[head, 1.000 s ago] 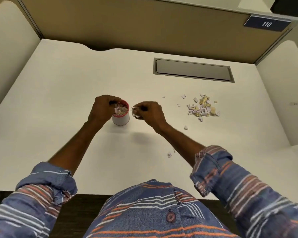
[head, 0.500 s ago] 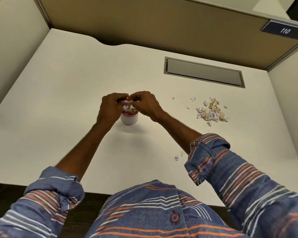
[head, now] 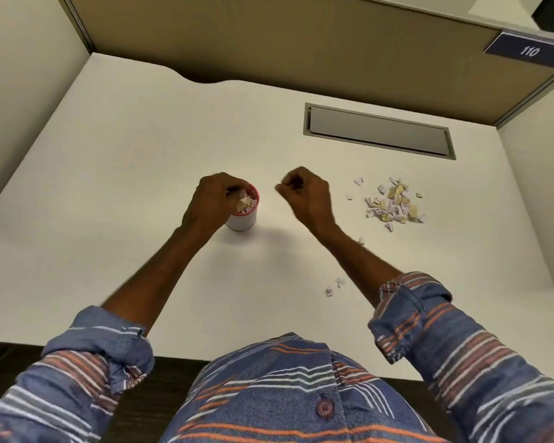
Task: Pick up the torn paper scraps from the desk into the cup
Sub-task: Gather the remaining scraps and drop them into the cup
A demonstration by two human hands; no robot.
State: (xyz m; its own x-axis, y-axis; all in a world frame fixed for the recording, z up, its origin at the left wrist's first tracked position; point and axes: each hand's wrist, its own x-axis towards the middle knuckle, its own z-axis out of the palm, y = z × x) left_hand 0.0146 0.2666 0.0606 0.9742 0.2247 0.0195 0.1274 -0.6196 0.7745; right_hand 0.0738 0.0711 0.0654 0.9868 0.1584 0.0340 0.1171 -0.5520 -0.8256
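Observation:
A small white cup (head: 242, 220) with a red rim stands mid-desk, heaped with paper scraps. My left hand (head: 213, 203) wraps its left side, fingers curled over the rim and touching the scraps. To the right of the cup, my right hand (head: 304, 195) hovers with fingers curled closed; nothing shows in it. A pile of torn white and yellow scraps (head: 394, 203) lies further right. Single scraps lie near my right forearm (head: 361, 240) and closer to me (head: 333, 287).
The desk (head: 141, 155) is white, boxed in by beige partition walls at the back and both sides. A grey recessed cable flap (head: 378, 132) sits behind the scrap pile. A sign reading 110 (head: 530, 51) hangs top right.
My right hand brought scraps over the cup, let them go there, and has now drawn back to the right with its fingers closed. My left hand stayed on the cup.

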